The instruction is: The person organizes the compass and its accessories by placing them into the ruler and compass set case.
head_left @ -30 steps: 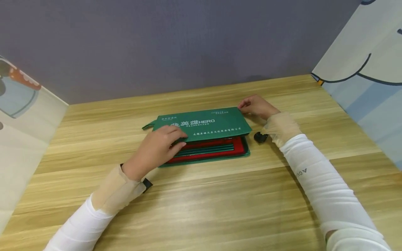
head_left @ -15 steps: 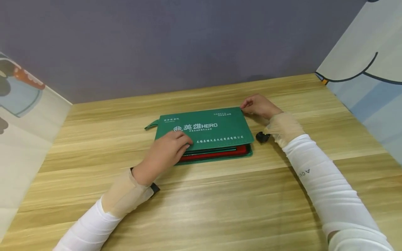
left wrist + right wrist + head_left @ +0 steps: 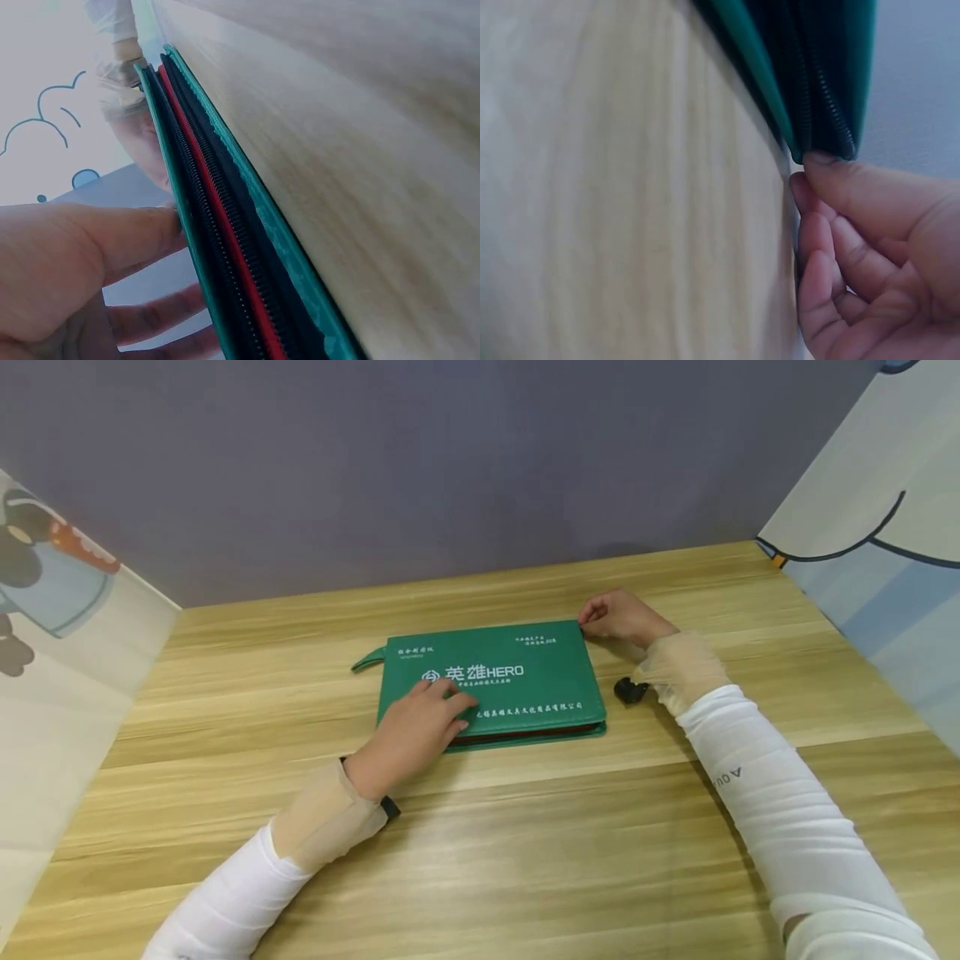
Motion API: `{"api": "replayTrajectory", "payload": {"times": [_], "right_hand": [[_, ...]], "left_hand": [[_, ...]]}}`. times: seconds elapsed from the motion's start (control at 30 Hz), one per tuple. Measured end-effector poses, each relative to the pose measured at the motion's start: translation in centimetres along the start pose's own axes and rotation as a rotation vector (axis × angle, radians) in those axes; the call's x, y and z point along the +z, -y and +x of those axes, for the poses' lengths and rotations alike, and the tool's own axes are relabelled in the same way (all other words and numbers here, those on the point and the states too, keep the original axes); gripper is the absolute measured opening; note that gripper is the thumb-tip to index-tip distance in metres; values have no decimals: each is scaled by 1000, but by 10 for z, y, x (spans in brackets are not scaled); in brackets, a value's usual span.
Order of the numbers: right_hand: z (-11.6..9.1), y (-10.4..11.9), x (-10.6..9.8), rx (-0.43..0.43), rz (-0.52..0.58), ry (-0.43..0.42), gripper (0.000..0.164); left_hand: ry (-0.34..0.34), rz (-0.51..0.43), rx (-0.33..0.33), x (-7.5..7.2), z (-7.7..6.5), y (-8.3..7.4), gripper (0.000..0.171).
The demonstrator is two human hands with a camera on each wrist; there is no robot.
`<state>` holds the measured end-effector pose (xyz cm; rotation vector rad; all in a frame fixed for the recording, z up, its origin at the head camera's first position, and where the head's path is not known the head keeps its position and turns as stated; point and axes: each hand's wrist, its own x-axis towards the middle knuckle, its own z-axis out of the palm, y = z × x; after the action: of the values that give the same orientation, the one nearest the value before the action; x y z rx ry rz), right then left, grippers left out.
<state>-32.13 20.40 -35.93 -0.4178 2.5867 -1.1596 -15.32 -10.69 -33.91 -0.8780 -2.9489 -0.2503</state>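
Observation:
A green zip case (image 3: 540,672) with white "HERO" lettering lies on the wooden table, its cover lowered to a narrow gap at the front. My left hand (image 3: 412,727) rests on the cover's front left part, fingers spread over the top. Its thumb (image 3: 142,229) touches the cover's edge in the left wrist view, where zip teeth (image 3: 199,169) and a red lining strip (image 3: 232,225) show between the two halves. At the back right corner, my right hand (image 3: 622,617) pinches the case where the zip ends, thumb and forefinger at the corner (image 3: 817,156) in the right wrist view.
A green strap (image 3: 369,658) sticks out at the case's left side. The wooden table (image 3: 525,843) runs back to a grey-purple panel (image 3: 450,477). Cartoon-printed walls (image 3: 862,485) stand on both sides. A small black device (image 3: 630,691) sits at the right wrist.
The case's cover has come down under my left hand, hiding the red interior and green pencil-like sticks. My left hand has moved right and slightly down with it; the right hand stays at the corner.

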Motion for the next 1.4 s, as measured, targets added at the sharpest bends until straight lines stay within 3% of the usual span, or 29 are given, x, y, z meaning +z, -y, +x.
{"api": "replayTrajectory", "payload": {"times": [0.2,0.9,1.4], "right_hand": [[1,0,1,-6,-22,-7,13],[1,-3,-3,-23,-66,-6,12],[-5,1,-2,-43,-70,7,10]], "left_hand": [[3,-7,17,1,3,3,32],[122,7,-38,1,11,0,40],[134,7,-48,0,7,-1,36]]}}
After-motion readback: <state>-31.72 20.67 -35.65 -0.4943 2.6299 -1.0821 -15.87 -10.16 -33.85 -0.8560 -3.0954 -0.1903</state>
